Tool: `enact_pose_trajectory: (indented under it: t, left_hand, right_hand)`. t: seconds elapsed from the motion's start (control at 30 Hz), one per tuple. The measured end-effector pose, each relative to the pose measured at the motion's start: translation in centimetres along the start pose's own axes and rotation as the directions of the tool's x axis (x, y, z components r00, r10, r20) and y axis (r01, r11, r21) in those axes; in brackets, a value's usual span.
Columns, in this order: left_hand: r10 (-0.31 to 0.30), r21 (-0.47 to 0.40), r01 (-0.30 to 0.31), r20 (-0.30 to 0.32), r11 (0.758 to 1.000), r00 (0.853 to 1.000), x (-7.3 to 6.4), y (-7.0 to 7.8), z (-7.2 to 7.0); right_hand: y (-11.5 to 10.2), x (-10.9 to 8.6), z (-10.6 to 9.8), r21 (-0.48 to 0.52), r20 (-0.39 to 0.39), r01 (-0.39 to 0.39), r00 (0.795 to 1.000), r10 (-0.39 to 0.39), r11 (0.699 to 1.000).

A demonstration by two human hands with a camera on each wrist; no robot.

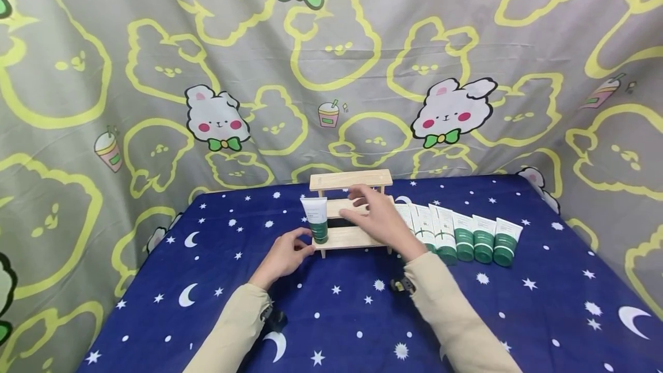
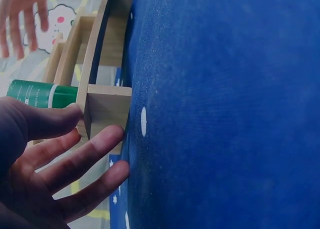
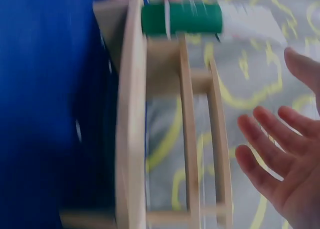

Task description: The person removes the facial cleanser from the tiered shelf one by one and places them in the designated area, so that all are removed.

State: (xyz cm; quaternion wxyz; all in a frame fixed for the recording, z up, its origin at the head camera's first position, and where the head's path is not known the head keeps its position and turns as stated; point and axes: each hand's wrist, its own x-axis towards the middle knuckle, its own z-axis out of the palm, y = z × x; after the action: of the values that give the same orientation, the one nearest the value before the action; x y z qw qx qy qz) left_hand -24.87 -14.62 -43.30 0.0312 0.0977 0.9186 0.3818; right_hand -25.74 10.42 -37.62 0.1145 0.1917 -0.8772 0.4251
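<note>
A wooden three-step display shelf point(image 1: 349, 237) stands at the back of the table. One green-and-white squeeze tube point(image 1: 317, 220) stands upright, cap down, at the left end of its lowest step. My left hand point(image 1: 284, 254) is at that end beside the tube; in the left wrist view the thumb and fingertips touch the end of the step point(image 2: 107, 91), with the fingers fairly straight. Above the steps, my right hand point(image 1: 380, 216) is spread, and the right wrist view shows its palm point(image 3: 285, 164) holding nothing, apart from the tube point(image 3: 190, 19).
Several more green-and-white tubes point(image 1: 484, 238) stand in a row right of the shelf, partly behind my right forearm. A dark blue cloth point(image 1: 336, 315) with moons and stars covers the table. A patterned grey curtain point(image 1: 290, 62) hangs close behind the shelf.
</note>
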Motion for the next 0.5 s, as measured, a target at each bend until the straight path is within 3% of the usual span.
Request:
enact_pose_trajectory:
  t: [0.23,0.5]
  left_hand:
    - [0.012,0.003,-0.012,0.004,1.000,1.000,0.0,0.0,0.0]
    - [0.011,0.004,-0.011,0.008,1.000,1.000,-0.1,0.0,-0.1]
  right_hand:
    - [-2.1,0.3,3.7,-0.001,0.001,0.004,1.000,-0.004,1.000]
    - [-3.0,-0.1,5.4,0.013,0.000,0.024,1.000,-0.024,1.000]
